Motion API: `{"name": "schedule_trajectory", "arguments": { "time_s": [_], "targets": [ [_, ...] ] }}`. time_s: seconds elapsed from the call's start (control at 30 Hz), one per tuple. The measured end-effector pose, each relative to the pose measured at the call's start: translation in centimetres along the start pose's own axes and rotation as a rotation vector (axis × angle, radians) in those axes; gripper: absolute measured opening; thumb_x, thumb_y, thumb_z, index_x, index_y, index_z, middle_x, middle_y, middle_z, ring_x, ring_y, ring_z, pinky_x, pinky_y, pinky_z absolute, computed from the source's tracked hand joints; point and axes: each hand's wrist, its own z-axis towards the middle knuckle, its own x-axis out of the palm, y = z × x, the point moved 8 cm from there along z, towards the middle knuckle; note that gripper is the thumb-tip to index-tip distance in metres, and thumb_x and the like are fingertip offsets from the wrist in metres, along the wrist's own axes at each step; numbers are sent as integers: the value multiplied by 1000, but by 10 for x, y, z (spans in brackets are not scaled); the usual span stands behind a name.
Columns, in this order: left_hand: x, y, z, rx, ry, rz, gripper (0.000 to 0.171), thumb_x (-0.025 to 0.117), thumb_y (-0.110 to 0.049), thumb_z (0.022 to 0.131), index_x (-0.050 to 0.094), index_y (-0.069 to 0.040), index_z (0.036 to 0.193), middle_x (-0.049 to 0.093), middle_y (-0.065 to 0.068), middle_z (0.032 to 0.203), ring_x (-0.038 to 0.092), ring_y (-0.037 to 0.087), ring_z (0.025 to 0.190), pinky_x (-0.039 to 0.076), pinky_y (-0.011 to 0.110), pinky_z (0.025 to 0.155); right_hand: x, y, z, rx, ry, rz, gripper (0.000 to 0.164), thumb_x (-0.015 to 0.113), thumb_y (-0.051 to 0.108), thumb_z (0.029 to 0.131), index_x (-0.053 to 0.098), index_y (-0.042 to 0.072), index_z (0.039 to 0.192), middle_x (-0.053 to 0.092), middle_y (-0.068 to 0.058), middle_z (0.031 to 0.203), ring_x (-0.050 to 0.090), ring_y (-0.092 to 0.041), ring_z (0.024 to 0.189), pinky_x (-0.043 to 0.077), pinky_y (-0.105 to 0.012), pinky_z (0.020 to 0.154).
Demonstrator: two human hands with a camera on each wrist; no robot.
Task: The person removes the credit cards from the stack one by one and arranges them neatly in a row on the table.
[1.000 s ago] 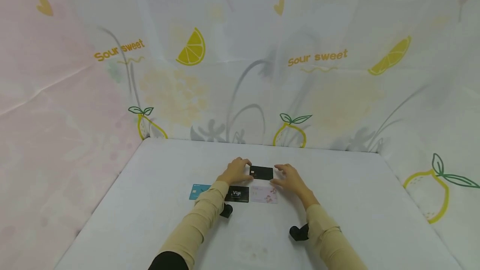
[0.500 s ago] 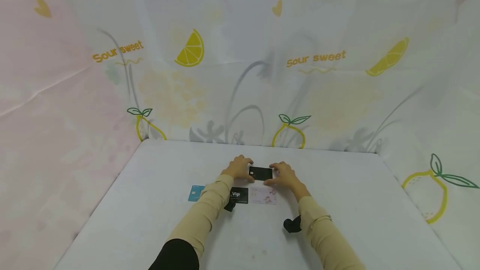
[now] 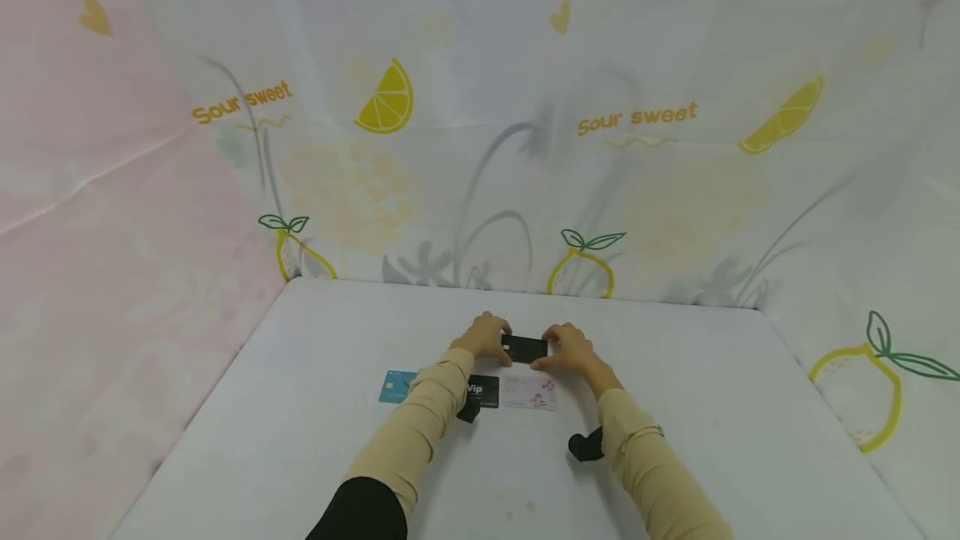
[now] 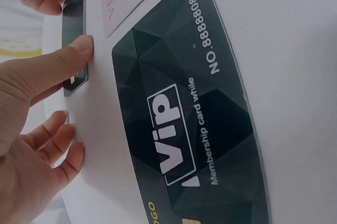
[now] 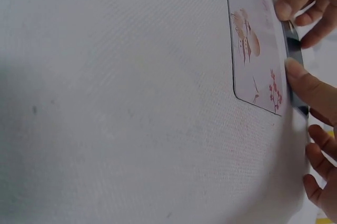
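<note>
Left grip [image 3: 483, 340] and right grip [image 3: 572, 348] share one black card [image 3: 525, 348], each pinched narrow at its own short end, thumb on the near side, forefinger on the far side. We read the two-ended hold as a way to get a thin, stiff thing square; one end alone would probably let it turn. Left wrist view: the other fingers curl loosely off the card, so thumb and forefinger seem to do the work. Right side looks much the same.

Location: black card is over the far-middle part of the white counter [image 3: 712, 407], straight beyond the flowered card [image 3: 528, 392]. Flat or slightly lifted, we can't tell.

On the near side, a row of three, face up: blue card [image 3: 395, 387] at left, Vip card [image 3: 486, 392] in the middle, flowered card at right. Vip and flowered sit just beside each other, edges roughly in line, we'd guess so each face can be read. Left sleeve [image 3: 416, 419] hides the spacing between blue and Vip. It crosses above the row, while the right sleeve [image 3: 652, 465] passes outside its right end, presumably so we reach both ends without nudging anything.
</note>
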Motion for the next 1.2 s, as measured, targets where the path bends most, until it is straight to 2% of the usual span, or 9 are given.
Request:
{"name": "schedule_trajectory", "arguments": {
  "time_s": [0.07, 0.17, 0.3, 0.4, 0.57, 0.73, 0.9, 1.03, 1.2],
  "targets": [
    [1, 1, 1, -2, 1, -1, 56, 85, -23, 68, 63, -9, 117, 51, 12, 112, 48, 26, 104, 43, 43, 91, 4, -6, 6, -36, -12, 8, 62, 85, 43, 64, 62, 3, 105, 56, -14, 102, 51, -34, 99, 38, -60, 86],
    [3, 2, 2, -18, 7, -17, 55, 85, -22, 68, 62, -10, 116, 51, 12, 112, 49, 26, 104, 44, 43, 89, 6, -9, 8, -37, -3, 16, 64, 85, 46, 62, 61, 4, 104, 56, -13, 101, 51, -33, 97, 39, -59, 84],
    [3, 2, 2, -27, 2, -47, 55, 86, -20, 67, 59, -10, 114, 50, 12, 111, 50, 26, 103, 45, 44, 87, 1, -1, 1, 7, 2, 49, 61, 87, 33, 63, 59, 1, 107, 56, -15, 103, 51, -35, 100, 36, -60, 89],
    [2, 2, 2, -18, -8, -50, 55, 85, -21, 67, 58, -11, 114, 50, 11, 110, 50, 26, 101, 45, 43, 86, -3, 3, -5, 9, -16, 46, 60, 86, 27, 65, 58, 0, 111, 56, -15, 105, 51, -34, 101, 36, -59, 89],
    [-1, 1, 0, 11, -29, -61, 54, 85, -20, 68, 57, -10, 113, 51, 12, 110, 50, 27, 103, 45, 43, 88, -4, 4, -9, -6, -35, 31, 59, 84, 28, 68, 58, 0, 115, 56, -14, 106, 51, -33, 101, 38, -58, 89],
    [-2, -1, -1, 43, -45, -74, 53, 86, -18, 67, 58, -9, 112, 52, 12, 108, 50, 27, 100, 45, 42, 87, -3, 4, -10, -27, -61, 47, 59, 85, 27, 67, 58, 0, 112, 57, -14, 104, 52, -32, 98, 38, -57, 86],
    [1, 1, 0, 39, -52, -77, 54, 86, -17, 67, 58, -7, 112, 52, 12, 107, 50, 26, 99, 45, 41, 87, -1, 3, -11, -32, -82, 73, 62, 86, 28, 65, 56, 1, 112, 57, -15, 108, 51, -32, 103, 35, -57, 90],
    [1, 2, 1, 34, -55, -88, 55, 86, -17, 67, 59, -7, 113, 52, 13, 108, 50, 26, 100, 44, 42, 90, -3, 6, -13, -73, -112, 43, 63, 86, 30, 65, 58, 1, 113, 56, -15, 112, 51, -32, 106, 36, -57, 91],
    [1, 3, 1, 61, -66, -101, 53, 86, -17, 66, 61, -5, 111, 53, 11, 103, 50, 24, 92, 45, 39, 86, -8, 14, -17, -159, -157, -54, 62, 85, 34, 65, 60, 1, 111, 57, -15, 112, 52, -34, 104, 38, -55, 88]
  ]
}}
